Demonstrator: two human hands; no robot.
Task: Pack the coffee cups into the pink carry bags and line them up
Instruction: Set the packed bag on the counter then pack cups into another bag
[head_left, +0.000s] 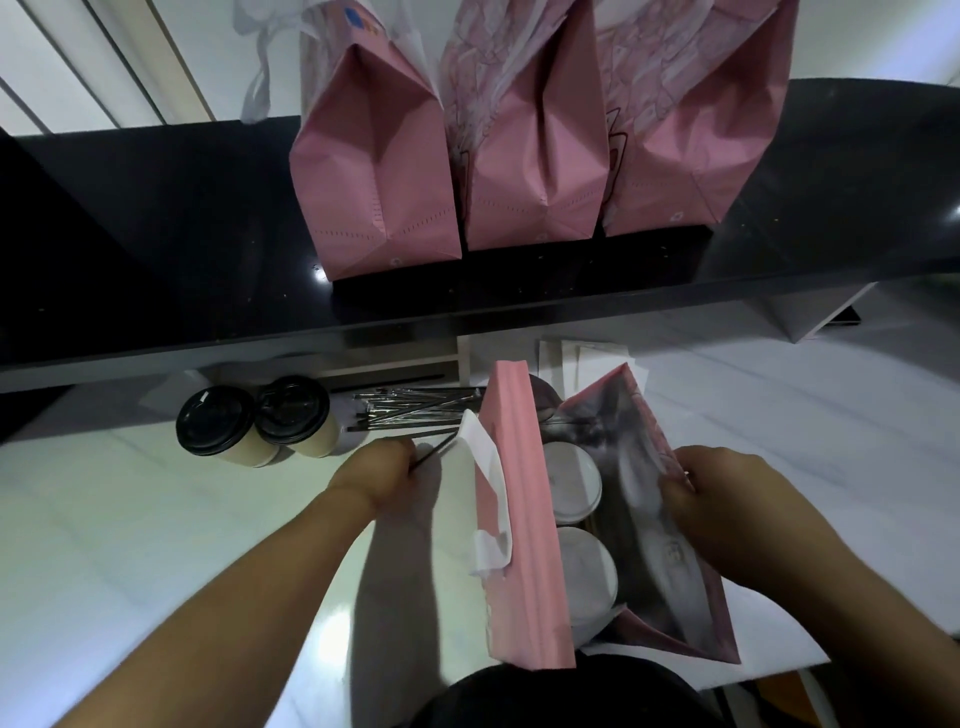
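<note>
- Right now the open pink bag (524, 519) stands on the white counter (156, 545) at about 5 o'clock in the view, its mouth spread wide toward the person.
- Inside it, two white-lidded cups (571, 480) sit one behind the other, touching or nearly so, against the bag's left wall.
- The right hand (727, 514) grips the bag's right-hand rim, fingers curled over the patterned edge and pulling it outward.
- The left hand (376, 467), at 7 o'clock from the bag's far corner, is clenched round a thin dark straw (434, 452); the fingertips are hidden, so I think it is a pinch, though I can't be sure.
- A white handle strip (491, 499) hangs down the bag's left outer face.
- At 9 o'clock from the bag, a loose heap of wrapped straws (410, 408) lies on the counter, and beyond it two black-lidded cups (254, 421) lie tipped side by side, touching.
- Up at 12 o'clock, three packed pink bags (524, 156) stand shoulder to shoulder in a row on the black shelf (156, 208).
</note>
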